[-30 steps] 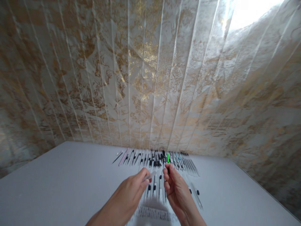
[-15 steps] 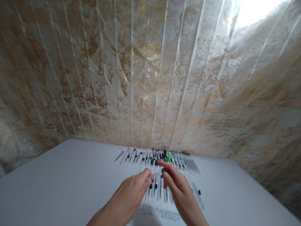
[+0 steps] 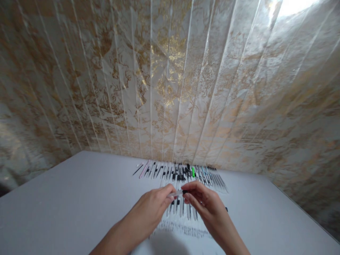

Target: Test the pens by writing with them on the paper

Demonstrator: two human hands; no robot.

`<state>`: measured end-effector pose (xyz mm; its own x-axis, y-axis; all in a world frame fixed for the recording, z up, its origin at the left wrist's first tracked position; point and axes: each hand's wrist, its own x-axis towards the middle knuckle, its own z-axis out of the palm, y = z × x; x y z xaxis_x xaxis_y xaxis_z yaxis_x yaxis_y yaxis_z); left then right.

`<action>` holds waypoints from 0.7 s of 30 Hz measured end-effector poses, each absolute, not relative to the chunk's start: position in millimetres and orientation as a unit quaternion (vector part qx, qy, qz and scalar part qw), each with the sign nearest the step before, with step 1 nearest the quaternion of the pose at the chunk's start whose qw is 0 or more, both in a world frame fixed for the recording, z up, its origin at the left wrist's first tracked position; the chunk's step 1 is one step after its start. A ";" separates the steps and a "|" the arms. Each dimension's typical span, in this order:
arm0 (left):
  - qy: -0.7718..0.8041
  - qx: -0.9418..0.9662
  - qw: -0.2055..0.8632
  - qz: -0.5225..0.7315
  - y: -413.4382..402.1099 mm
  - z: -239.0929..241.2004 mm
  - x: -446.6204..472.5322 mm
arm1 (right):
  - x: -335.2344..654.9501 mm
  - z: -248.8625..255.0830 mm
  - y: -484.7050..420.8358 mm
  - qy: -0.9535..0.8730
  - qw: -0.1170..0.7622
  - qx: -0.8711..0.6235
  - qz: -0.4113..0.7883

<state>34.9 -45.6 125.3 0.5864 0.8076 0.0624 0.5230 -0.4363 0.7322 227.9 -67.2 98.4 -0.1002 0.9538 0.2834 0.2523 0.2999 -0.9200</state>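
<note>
My left hand [image 3: 151, 207] is closed around a translucent white pen barrel [image 3: 175, 193], which points to the right. At the barrel's right end, thumb and fingertips of my right hand [image 3: 209, 203] pinch a small black pen cap [image 3: 184, 191]. Cap and barrel meet or nearly meet; the exact contact is too small to make out. Below both hands, several clear pen barrels [image 3: 181, 209] with dark refills lie side by side on the white table [image 3: 79, 202]. My fingers partly cover them.
Along the table's far edge runs a row of pens and pen parts [image 3: 151, 170], with a bright green one [image 3: 193, 171] among them. Thin refills [image 3: 219, 183] lie to its right. Nearer me is a sheet with blurred dark marks [image 3: 183, 228]. Behind hangs a gold-patterned curtain [image 3: 170, 88].
My right hand has closed in on the barrel's end, and the black cap now shows between its fingertips there. My left hand keeps its hold. The view has shifted slightly.
</note>
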 end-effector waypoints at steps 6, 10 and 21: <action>0.341 0.833 0.400 0.173 -41.9 132.8 23.7 | 231.6 99.8 -71.5 -0.629 0.453 -0.479 0.412; 0.333 0.835 0.405 0.170 -41.5 132.4 21.2 | 230.2 100.3 -70.9 -0.644 0.404 -0.500 0.415; 0.359 0.826 0.380 0.210 -47.5 132.4 31.1 | 220.3 108.2 -76.2 -0.735 0.313 -0.577 0.169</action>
<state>31.1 -47.5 132.4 0.6539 0.7529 0.0745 0.4336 -0.4537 0.7786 220.3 -76.2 108.2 -0.1373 0.9543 0.2655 0.7426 0.2765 -0.6099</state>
